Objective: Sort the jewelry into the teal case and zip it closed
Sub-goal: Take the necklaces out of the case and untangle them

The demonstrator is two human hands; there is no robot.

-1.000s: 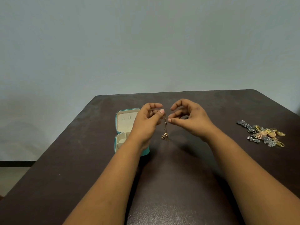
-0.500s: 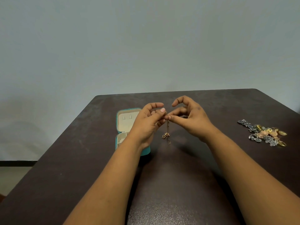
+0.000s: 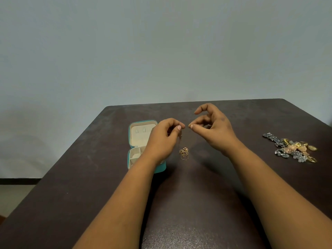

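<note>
Parting hands: my right hand [image 3: 213, 128] lets go, fingers curled on nothing.
Chain [image 3: 184, 152]: dangling from my left hand [image 3: 163, 139], pinched.
Case [image 3: 136, 141]: open, at nine o'clock.

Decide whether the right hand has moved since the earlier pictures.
Yes. The right hand has drawn rightward from the left hand, farther from the teal case.

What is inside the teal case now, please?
The open case shows a cream lining, small tabs in the lid and empty-looking compartments in the base. The left hand covers its right part, so jewelry there cannot be ruled out.
</note>
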